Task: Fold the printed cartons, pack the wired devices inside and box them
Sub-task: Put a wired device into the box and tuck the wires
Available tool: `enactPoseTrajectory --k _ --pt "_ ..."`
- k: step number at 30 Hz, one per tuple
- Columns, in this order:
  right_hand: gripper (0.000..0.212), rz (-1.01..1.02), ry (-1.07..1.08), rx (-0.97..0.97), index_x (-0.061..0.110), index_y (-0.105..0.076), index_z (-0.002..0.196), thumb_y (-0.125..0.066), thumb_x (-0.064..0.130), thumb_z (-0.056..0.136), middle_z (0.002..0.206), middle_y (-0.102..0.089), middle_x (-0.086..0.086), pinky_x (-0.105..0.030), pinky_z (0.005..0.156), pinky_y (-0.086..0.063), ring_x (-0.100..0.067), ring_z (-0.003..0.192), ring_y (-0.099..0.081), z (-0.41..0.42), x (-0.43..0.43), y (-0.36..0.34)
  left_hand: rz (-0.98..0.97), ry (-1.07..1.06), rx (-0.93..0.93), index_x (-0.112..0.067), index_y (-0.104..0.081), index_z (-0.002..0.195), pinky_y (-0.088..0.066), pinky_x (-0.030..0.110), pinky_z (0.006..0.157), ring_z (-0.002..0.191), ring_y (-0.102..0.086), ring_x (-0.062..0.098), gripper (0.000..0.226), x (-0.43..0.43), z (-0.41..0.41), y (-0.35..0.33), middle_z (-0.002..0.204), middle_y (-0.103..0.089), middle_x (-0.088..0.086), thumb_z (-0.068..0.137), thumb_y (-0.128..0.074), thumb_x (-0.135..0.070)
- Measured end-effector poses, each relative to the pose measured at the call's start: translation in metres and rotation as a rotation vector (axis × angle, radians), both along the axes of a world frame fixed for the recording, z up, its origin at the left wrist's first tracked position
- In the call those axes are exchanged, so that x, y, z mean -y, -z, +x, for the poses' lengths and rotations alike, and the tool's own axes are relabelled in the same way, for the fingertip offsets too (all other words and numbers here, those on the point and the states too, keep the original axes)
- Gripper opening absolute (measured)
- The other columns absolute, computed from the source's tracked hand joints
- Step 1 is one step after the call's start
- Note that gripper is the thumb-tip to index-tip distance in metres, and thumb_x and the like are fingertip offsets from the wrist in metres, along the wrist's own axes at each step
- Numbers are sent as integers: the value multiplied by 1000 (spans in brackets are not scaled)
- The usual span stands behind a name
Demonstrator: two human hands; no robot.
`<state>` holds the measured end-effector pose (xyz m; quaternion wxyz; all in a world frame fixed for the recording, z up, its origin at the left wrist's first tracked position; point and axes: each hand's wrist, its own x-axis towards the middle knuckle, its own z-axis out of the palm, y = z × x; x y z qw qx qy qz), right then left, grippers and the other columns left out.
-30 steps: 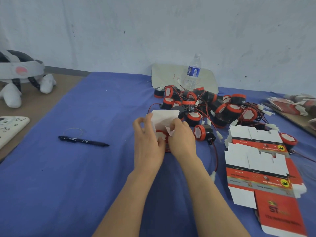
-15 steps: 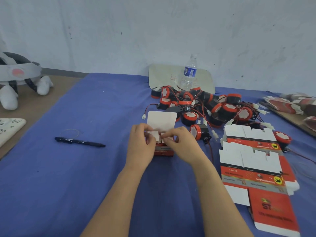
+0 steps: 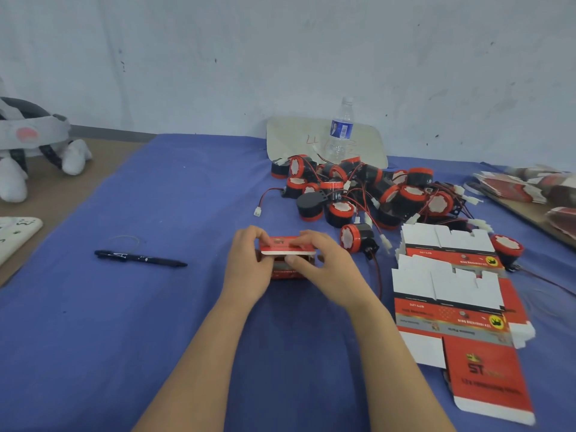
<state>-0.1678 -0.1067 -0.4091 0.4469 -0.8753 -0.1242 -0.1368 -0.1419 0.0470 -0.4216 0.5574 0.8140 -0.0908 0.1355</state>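
Observation:
A small red printed carton stands on the blue cloth at the centre. Its red lid flap is folded down over the top, a white edge showing. My left hand grips the carton's left side, thumb and fingers on the flap. My right hand grips the right side, fingers on the lid and thumb at the front. A pile of several black-and-red wired devices lies behind. Flat unfolded cartons lie to the right.
A black pen lies to the left on the cloth. A water bottle stands at the back by the wall. More flat cartons are stacked at far right. A headset and a white plush toy sit at far left.
The white lid flap, upright a second ago, has been folded down over the carton's top. Both hands moved from the inner flaps to the lid.

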Motion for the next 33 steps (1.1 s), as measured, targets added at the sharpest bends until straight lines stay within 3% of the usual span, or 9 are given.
enactPoseTrajectory --k 5,7,9,12,15,17,21,27,33 --pt "31 41 -85 -154 50 -57 116 -62 34 91 147 -37 12 -12 98 -32 13 129 -26 2 4 2 -23 174 -100 -29 -53 91 -43 7 65 84 -54 8 27 -10 -4 -6 120 -51 -5 92 -46 -3" --pt "39 1 -84 -172 39 -54 130 -61 29 92 152 -31 11 -16 102 -32 11 131 -24 2 7 4 15 275 -108 -29 -58 100 -42 7 84 106 -51 5 25 -16 -5 -7 127 -48 -8 91 -52 -6" --pt "49 -1 -69 -181 29 -49 137 -64 25 90 153 -29 10 -23 108 -34 3 135 -27 1 6 5 130 336 -73 -26 -58 117 -33 15 104 126 -39 6 31 -20 -5 -7 131 -44 -10 89 -61 -12" --pt "54 60 -47 -198 22 -47 138 -68 21 88 152 -32 12 -19 103 -39 -1 133 -35 1 8 4 187 326 13 -21 -57 126 -30 4 97 123 -42 2 40 -21 -5 -5 130 -45 -10 88 -67 -20" --pt "50 103 -91 -247 23 -47 137 -63 12 91 150 -31 15 -1 83 -40 17 115 -42 1 14 2 202 298 66 -23 -61 122 -34 13 99 118 -47 2 36 -21 -2 -3 126 -50 -10 87 -69 -21" --pt "47 123 -103 -253 24 -49 136 -60 10 92 147 -34 16 3 78 -37 12 120 -38 1 17 2 187 291 88 -23 -64 118 -40 19 100 115 -51 2 33 -21 -1 -2 121 -53 -12 87 -69 -19" --pt "37 142 -50 -189 26 -57 128 -59 13 93 141 -44 14 -2 85 -41 -2 127 -41 2 15 4 143 263 134 -22 -68 112 -46 16 93 106 -56 1 25 -19 -1 -2 110 -56 -18 87 -69 -16" --pt "24 177 -18 -135 43 -60 109 -57 24 95 130 -53 17 1 85 -38 0 120 -48 2 11 4 78 210 172 -20 -70 108 -39 1 82 99 -52 -18 20 -18 0 -1 106 -60 -16 89 -66 -19" --pt "26 165 -21 -116 42 -61 107 -59 20 94 130 -54 15 -7 92 -40 0 121 -47 3 11 4 36 274 75 -23 -64 111 -47 24 92 106 -50 -6 22 -17 -1 0 112 -53 -15 91 -63 -15"
